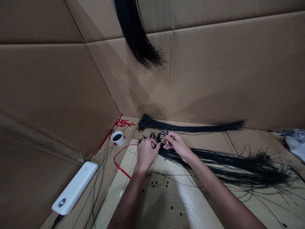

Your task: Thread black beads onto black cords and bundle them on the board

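Observation:
My left hand (145,152) is curled closed over the end of a big loose bundle of thin black strands (238,165) that lies across the cardboard floor to the right. My right hand (176,144) pinches a single black strand tip just beside it, fingers pressed together. Both hands meet near the bundle's left end. A second, tidy bundle of black strands (190,128) lies just behind them along the back wall.
A small white cup (117,138) of dark beads stands at the left, beside red ties (122,123). A white power bank (75,187) lies at the lower left. Small black beads (154,183) are scattered below my hands. Another black strand bunch (139,38) hangs on the cardboard wall.

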`<state>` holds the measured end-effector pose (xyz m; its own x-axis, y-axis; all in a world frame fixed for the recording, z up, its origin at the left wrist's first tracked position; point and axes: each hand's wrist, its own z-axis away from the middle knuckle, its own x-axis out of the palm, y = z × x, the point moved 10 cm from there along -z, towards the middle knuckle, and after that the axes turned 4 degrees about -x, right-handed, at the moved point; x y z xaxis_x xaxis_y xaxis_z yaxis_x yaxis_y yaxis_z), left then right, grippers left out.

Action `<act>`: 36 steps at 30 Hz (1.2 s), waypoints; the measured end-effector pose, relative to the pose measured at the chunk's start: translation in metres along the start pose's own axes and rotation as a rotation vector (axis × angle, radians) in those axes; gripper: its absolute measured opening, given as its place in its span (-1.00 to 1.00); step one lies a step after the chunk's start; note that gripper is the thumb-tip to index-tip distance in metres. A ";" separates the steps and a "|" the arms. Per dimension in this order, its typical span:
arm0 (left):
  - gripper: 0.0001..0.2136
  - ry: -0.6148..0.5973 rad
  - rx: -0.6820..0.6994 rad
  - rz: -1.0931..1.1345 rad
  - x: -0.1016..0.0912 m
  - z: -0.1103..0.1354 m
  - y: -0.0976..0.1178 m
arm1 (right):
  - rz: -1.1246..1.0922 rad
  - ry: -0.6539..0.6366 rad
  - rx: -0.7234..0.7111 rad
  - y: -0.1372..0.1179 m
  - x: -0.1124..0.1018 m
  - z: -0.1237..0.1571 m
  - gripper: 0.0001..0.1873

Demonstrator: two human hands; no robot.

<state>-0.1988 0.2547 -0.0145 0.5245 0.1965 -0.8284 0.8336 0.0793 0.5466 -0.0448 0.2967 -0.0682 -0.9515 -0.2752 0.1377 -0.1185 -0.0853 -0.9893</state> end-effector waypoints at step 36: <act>-0.96 0.189 -0.094 0.235 -0.002 0.002 -0.012 | -0.124 0.113 0.042 0.010 0.004 0.002 -0.46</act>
<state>-0.2095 0.2513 -0.0202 0.6519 0.3973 -0.6459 0.6692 0.0990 0.7364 -0.0488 0.2933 -0.0770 -0.9564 -0.1509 0.2499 -0.2273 -0.1522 -0.9619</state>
